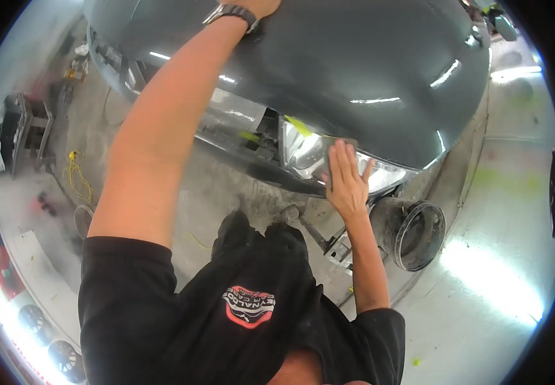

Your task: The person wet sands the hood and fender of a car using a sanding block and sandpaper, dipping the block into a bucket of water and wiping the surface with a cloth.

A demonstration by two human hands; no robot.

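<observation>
At the top edge my left hand (259, 6) rests on the dark grey car hood (328, 64), a watch (232, 14) on its wrist. Its fingers are cut off by the frame. My right hand (349, 185) lies over the clear headlight (303, 149), fingers stretched and pressing a thin grey pad (335, 149) against the lens. The thumb is along the pad's left side, and part of the pad is hidden under the palm. Yellow-green tape (298, 125) sticks to the headlight's upper left edge.
Left of the headlight, the front of the car has an open gap (268, 131). A black drum-like container (418, 235) and a metal stand (340, 250) are beside my right forearm. A yellow cord (78, 179) and a dark metal frame (32, 131) are at the left.
</observation>
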